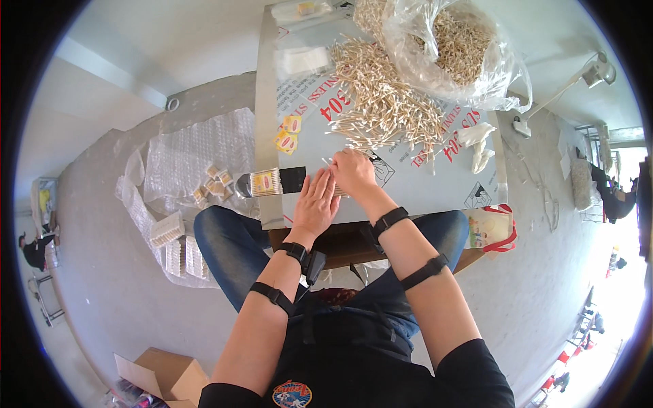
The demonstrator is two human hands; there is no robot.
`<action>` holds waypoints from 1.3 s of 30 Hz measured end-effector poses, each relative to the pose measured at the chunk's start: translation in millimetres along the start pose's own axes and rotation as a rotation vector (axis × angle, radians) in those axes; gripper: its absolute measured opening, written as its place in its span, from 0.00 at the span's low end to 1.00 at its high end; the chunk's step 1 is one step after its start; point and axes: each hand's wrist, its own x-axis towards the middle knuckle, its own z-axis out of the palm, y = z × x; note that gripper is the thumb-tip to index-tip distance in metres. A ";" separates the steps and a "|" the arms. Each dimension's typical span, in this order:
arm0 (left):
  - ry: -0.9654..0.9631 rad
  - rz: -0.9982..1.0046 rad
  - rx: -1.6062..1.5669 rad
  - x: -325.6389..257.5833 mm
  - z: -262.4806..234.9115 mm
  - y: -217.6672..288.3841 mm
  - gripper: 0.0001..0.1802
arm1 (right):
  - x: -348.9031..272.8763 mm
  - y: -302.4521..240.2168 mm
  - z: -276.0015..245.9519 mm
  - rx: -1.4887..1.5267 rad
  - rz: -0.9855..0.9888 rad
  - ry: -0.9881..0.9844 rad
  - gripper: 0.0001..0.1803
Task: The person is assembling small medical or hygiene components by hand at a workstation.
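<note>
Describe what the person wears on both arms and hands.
Both hands are bare, no gloves. The left hand has a black strap at the wrist carrying a small black box-shaped device, and a second black band sits further up the forearm. The right hand has the same pair: a black wrist strap and a black forearm band. Black short sleeves end near the elbows, leaving the forearms uncovered.

Cotton swabs, bunched up at the table's near edge

The little bunch of cotton swabs (335,178) lies flat on the metal table, pale sticks lined up side by side. Both hands cover most of it, so only the white tips poke out past the fingers, toward the big loose pile of swabs (384,98) further back.
</note>
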 end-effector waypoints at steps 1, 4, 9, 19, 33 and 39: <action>0.005 0.001 -0.019 0.6 0.7 -0.1 0.28 | 3.3 -4.3 -0.4 0.002 -0.001 0.001 0.10; -0.012 -0.009 -0.030 0.4 2.4 0.2 0.27 | 15.2 -10.4 -1.1 -0.097 0.045 -0.108 0.11; 0.005 0.011 -0.027 4.0 4.7 3.5 0.27 | 26.8 8.5 10.2 -0.143 0.020 -0.111 0.11; -0.044 -0.027 0.033 -2.3 4.8 -2.0 0.31 | -55.2 46.4 -32.4 0.260 0.115 -0.190 0.11; -0.041 -0.012 -0.010 3.1 -2.7 3.7 0.31 | -30.5 39.9 4.4 0.245 -0.021 0.181 0.06; -0.007 -0.012 0.004 0.4 -1.8 1.6 0.30 | -30.4 38.8 10.2 0.289 -0.103 0.186 0.06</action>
